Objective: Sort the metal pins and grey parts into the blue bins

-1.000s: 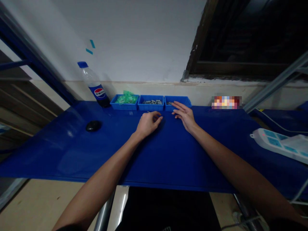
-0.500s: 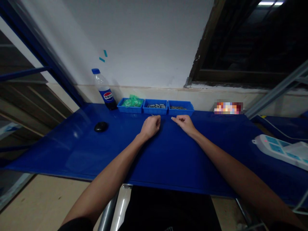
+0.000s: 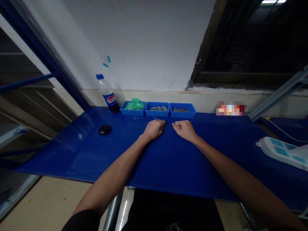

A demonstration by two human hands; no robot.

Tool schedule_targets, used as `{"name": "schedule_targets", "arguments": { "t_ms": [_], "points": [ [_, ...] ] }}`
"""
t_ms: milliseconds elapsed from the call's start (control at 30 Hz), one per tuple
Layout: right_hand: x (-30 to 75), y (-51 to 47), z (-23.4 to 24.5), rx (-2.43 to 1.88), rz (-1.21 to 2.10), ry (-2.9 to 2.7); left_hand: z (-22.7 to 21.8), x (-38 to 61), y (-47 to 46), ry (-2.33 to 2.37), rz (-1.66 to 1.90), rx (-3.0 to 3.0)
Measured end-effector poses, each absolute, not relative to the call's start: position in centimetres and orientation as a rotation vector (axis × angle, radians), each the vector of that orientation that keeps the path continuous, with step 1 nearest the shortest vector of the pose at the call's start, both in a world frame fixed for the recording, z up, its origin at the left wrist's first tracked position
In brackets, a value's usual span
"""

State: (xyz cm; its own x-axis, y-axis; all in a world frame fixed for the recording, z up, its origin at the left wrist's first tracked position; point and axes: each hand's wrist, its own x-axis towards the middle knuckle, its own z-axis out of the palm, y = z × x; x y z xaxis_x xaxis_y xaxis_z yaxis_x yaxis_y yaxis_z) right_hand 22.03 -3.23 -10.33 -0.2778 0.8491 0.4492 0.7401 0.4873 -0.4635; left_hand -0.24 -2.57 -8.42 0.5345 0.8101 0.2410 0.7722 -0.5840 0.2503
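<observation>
My left hand (image 3: 155, 128) rests on the blue table (image 3: 168, 154) in a loose fist, and a thin metal pin (image 3: 157, 118) sticks out past its fingers. My right hand (image 3: 184, 129) lies beside it, fingers curled in a pinch; what it holds is too small to make out. Just beyond both hands stand three small blue bins in a row: the left bin (image 3: 132, 109) holds green plastic bags, the middle bin (image 3: 157, 109) holds grey metal parts, the right bin (image 3: 182, 110) holds thin dark pins.
A cola bottle (image 3: 107, 93) stands left of the bins against the wall. A black mouse-like object (image 3: 105, 129) lies on the table's left side. A white power strip (image 3: 282, 153) lies at the right. A blurred patch (image 3: 231, 108) sits by the wall.
My right hand has drawn back from the right bin and closed from spread fingers into a pinch. Both hands have come nearer together, in front of the bins.
</observation>
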Motion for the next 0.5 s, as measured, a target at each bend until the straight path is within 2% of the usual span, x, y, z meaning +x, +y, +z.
{"name": "schedule_targets", "arguments": {
  "t_ms": [133, 267, 500],
  "points": [
    [21.9, -3.5, -10.2, -1.372, 0.139, -2.093, -8.0, -0.4, -2.4, 1.477, 0.512, 2.648],
    [21.8, -3.6, -10.2, -1.407, 0.142, -2.092, -7.7, -1.9, -1.6, 1.771, 0.707, 2.584],
    [21.9, -3.4, -10.1, -1.365, 0.192, -2.071, -8.5, -4.3, 0.5, 1.505, 0.539, 2.707]
  ]
}}
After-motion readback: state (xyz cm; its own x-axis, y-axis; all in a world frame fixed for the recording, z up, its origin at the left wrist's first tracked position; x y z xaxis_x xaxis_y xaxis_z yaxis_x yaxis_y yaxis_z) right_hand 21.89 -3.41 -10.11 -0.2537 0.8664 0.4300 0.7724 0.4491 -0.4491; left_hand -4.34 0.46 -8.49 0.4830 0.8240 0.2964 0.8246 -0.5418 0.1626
